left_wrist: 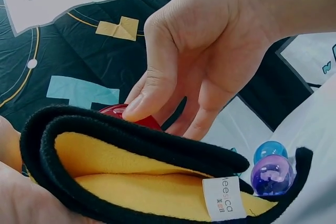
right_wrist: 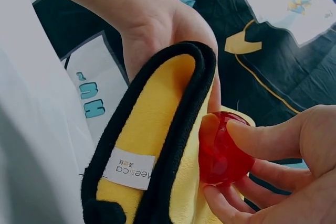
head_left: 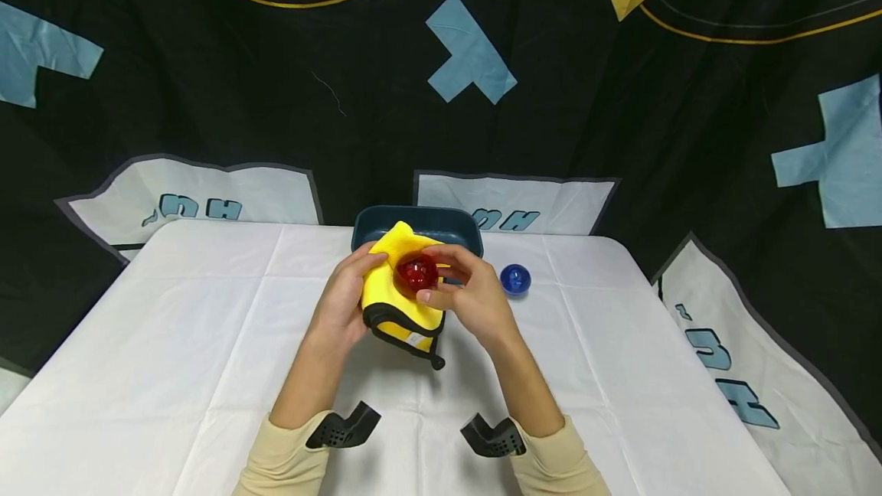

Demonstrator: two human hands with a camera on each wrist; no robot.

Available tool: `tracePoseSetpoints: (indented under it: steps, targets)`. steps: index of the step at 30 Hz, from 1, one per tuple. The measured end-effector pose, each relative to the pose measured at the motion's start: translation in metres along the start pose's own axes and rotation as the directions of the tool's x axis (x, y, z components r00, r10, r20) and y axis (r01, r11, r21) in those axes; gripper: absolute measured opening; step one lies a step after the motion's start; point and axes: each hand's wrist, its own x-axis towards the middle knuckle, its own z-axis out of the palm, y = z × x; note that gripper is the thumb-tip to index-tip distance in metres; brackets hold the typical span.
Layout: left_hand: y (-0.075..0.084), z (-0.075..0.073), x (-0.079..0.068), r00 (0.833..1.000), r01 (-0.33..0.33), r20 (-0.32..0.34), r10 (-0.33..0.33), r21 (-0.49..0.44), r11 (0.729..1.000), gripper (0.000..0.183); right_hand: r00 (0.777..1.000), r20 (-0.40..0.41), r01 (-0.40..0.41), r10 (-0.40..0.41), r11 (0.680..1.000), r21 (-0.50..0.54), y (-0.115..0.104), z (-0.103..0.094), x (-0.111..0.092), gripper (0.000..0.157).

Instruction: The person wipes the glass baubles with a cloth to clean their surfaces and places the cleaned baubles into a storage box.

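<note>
My left hand (head_left: 341, 298) grips a folded yellow cloth (head_left: 384, 289) with black edging, holding it over the white table. A white label (left_wrist: 223, 199) shows inside its fold in both wrist views. My right hand (head_left: 477, 298) pinches a glossy, see-through red ball (right_wrist: 224, 153) between thumb and fingers, right against the cloth's face. In the left wrist view the cloth's fold hides most of the red ball. To the right of my right hand a blue ball (head_left: 515, 279) rests on the table.
Behind the cloth, at the table's far edge, stands a dark teal tray (head_left: 451, 225), partly covered by my hands. In the left wrist view a purple ball (left_wrist: 272, 176) overlaps the blue one. A black patterned curtain (head_left: 331, 121) hangs behind the white table (head_left: 186, 358).
</note>
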Motion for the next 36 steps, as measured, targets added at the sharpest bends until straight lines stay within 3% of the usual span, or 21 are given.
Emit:
tracePoseSetpoints:
  steps: [14, 23, 28, 36]
  targets:
    - [0.0002, 0.0006, -0.0004, 1.000, 0.006, -0.002, -0.006, 0.009, 1.000, 0.047, 0.993, 0.016, -0.119, 0.119, 0.992, -0.040, 0.0033, -0.0028, 0.0048, 0.039]
    - [0.0013, -0.0001, -0.0010, 1.000, 0.000, 0.004, 0.000, -0.007, 1.000, 0.046, 0.983, 0.066, -0.172, 0.173, 0.985, -0.018, 0.0057, -0.0038, 0.0078, 0.042]
    - [0.0020, -0.0002, -0.0012, 1.000, -0.013, 0.005, 0.013, -0.002, 1.000, 0.046, 0.987, 0.066, -0.145, 0.146, 0.989, -0.022, 0.0074, -0.0016, 0.0088, 0.041]
    - [0.0009, -0.0005, -0.0005, 0.999, -0.030, 0.027, 0.030, -0.011, 0.999, 0.045, 0.993, -0.114, 0.007, -0.011, 0.999, -0.040, 0.0044, 0.0051, 0.0019, 0.028]
